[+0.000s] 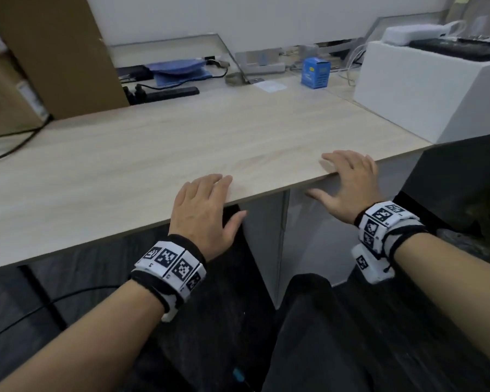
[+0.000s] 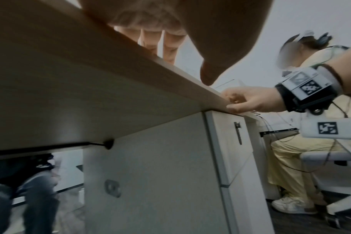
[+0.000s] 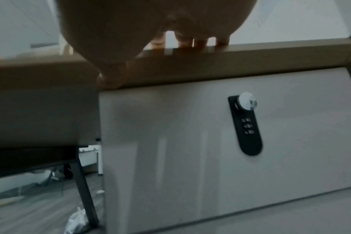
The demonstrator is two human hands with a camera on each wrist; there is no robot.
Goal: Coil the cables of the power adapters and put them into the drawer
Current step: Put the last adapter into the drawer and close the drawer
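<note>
My left hand (image 1: 201,205) lies flat on the front edge of the light wooden desk (image 1: 181,142), fingers straight and thumb hanging below the edge. My right hand (image 1: 348,179) lies the same way further right, its thumb under the rim. Neither hand holds anything. Under the desk, between and below the hands, stands the pale drawer cabinet (image 1: 303,236), its front closed. The right wrist view shows that front (image 3: 190,142) with a black combination lock (image 3: 245,125) and my right hand's fingers (image 3: 200,42) over the desk edge. No power adapter shows near my hands.
At the desk's back lie a black power strip (image 1: 164,93), a blue cloth (image 1: 178,70) and a small blue box (image 1: 315,72). A cardboard box (image 1: 54,52) stands back left, a large white box (image 1: 425,89) at right. Another person in yellow (image 2: 291,150) sits beyond the cabinet.
</note>
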